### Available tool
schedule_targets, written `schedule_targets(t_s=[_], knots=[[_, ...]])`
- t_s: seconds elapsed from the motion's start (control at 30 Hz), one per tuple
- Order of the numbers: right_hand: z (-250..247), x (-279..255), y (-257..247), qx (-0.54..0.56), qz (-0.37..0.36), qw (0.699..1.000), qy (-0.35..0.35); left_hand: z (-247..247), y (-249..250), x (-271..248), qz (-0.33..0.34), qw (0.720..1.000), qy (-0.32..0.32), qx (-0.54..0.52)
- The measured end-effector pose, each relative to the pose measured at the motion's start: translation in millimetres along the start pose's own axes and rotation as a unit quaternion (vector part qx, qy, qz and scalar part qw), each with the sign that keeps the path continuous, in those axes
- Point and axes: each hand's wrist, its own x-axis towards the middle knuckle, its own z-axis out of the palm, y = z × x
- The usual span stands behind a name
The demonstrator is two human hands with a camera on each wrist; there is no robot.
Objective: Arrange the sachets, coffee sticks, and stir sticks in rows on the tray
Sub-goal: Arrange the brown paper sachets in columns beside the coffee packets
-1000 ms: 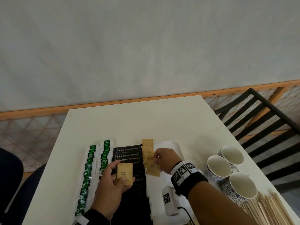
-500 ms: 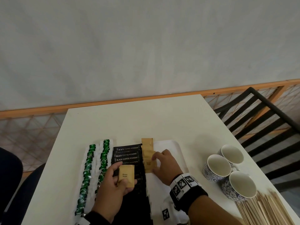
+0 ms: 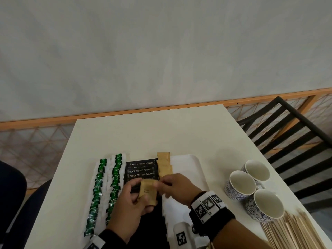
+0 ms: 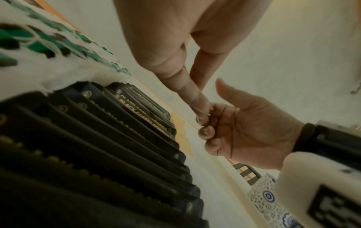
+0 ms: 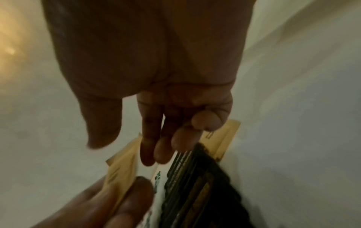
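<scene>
- Two rows of green sachets (image 3: 98, 193) lie at the left side of the white table (image 3: 161, 133). They run from the near edge toward the far edge.
- Just to their right is a row of black coffee sticks (image 3: 141, 170). They overlap each other like steps and say "BLACK COFFEE POWDER".
- The left hand (image 3: 132, 207) is above the near part of the black row. Its thumb and curled fingers hold a small stack of brown sachets (image 3: 148, 193).
- A short row of brown sachets (image 3: 164, 164) lies just right of the black sticks, at the far left part of the white tray (image 3: 188, 169). The farthest one pokes past the tray's far rim.
- The right hand (image 3: 177, 187) is right beside the left hand, over the tray. Its fingers are curled and its fingertips (image 5: 187, 138) meet the left hand's stack. I cannot tell if it is pinching a sachet or only touching. The wrist views are too blurry here.
- A black band with square black-and-white tags (image 3: 208, 205) sits on the right wrist.
- Three white cups (image 3: 242, 184) with blue patterns stand close together near the right edge of the table.
- A pile of wooden stir sticks (image 3: 291, 232) lies at the near right corner of the table, just beside the nearest cup.
</scene>
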Motion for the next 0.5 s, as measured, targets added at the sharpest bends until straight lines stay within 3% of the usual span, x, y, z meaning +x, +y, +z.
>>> schedule_targets(t_s=[0.07,0.17,0.37,0.5], knots=[[5.3,-5.0,0.7,0.041,0.006,0.999,-0.028,4.5,-1.3,-2.5,-0.003,1.0,-0.016,0.017],[6.0,-4.2,14.7,0.036,0.037,0.999,0.001,7.7,-3.5,-6.1,-0.011,0.999,-0.024,0.046],[-13.0,0.2,37.6,-0.141,0.124,0.979,0.074,-2.3,-3.9,-7.4,-0.028,0.998,0.008,0.053],[-11.1,2.7,36.8,-0.159,0.154,0.972,0.083,-3.1,-5.4,-7.0,-0.032,0.998,0.009,0.059]])
